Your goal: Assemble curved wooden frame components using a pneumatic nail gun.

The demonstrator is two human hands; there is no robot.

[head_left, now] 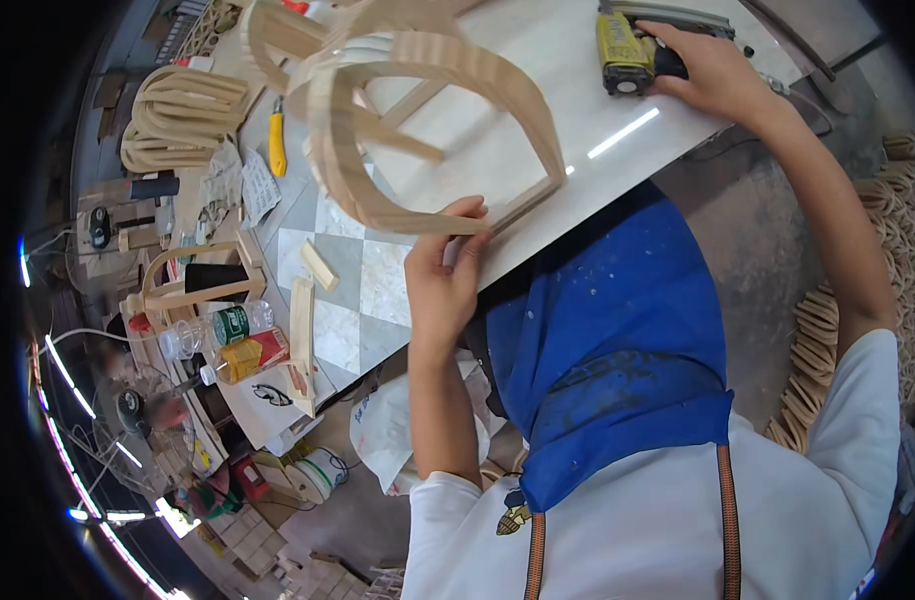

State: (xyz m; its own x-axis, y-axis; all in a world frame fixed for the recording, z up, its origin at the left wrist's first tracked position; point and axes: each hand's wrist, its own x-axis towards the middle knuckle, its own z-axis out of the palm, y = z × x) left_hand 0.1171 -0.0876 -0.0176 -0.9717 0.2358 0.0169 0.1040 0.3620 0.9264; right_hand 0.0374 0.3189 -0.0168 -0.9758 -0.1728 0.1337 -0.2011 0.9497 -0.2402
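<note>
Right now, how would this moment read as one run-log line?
left hand: holding curved wooden frame | right hand: gripping yellow-black nail gun | surface: white tabletop

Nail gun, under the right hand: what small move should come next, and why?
Probably bring the nail gun toward the frame: the right hand is around its handle, away from the frame, while the left hand holds the frame's near side.

Wooden frame (443, 55) on white tabletop (588, 120)
</note>
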